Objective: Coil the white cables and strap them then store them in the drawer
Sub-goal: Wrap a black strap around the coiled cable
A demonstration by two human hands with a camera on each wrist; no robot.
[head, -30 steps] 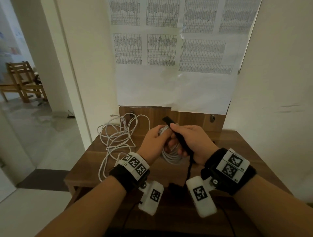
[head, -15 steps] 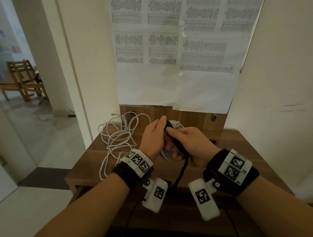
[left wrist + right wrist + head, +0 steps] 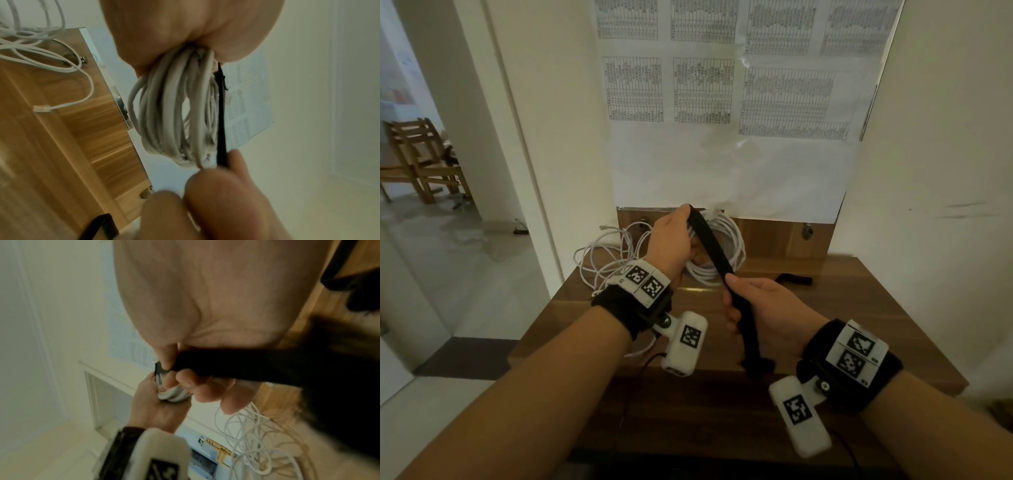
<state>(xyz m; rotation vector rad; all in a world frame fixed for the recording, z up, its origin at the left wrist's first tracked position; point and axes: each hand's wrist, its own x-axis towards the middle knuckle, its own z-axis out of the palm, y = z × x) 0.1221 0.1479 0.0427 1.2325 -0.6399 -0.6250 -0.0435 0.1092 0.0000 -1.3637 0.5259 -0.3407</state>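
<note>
**White cables: one coil held for strapping, one loose on the bench**

Bench (image 3: 859, 308): wooden top with a raised back panel; carries everything listed below. No drawer can be made out in any view.

Loose white cable (image 3: 606, 253): untidy heap at about 10 o'clock from the hands, lying on the bench, not yet coiled. Its plug end (image 3: 42, 108) shows clearly only in the left wrist view.

Coiled white cable (image 3: 726, 240): bundle of loops held up above the bench at 12 o'clock. Left hand (image 3: 671, 240) is clamped round one side of the bundle.

Black strap (image 3: 714, 250): runs taut from the top of the left hand, across the front of the coil, down to 5 o'clock. Right hand (image 3: 760, 308) is closed on it, thumb and fingers pinching the band; the tail hangs below the fist.

Spare black strap (image 3: 792, 279): lies flat on the bench at 3 o'clock, well apart from the hands.

Handling note, as a judgement: keep the strap under tension, pass it round all loops at once and hold the left grip until it fastens, or strands may spring free.

View notes: the left wrist view shows the strap lying against the outermost loops, hidden from the head view. The right wrist view shows the pinch on the band.
</note>
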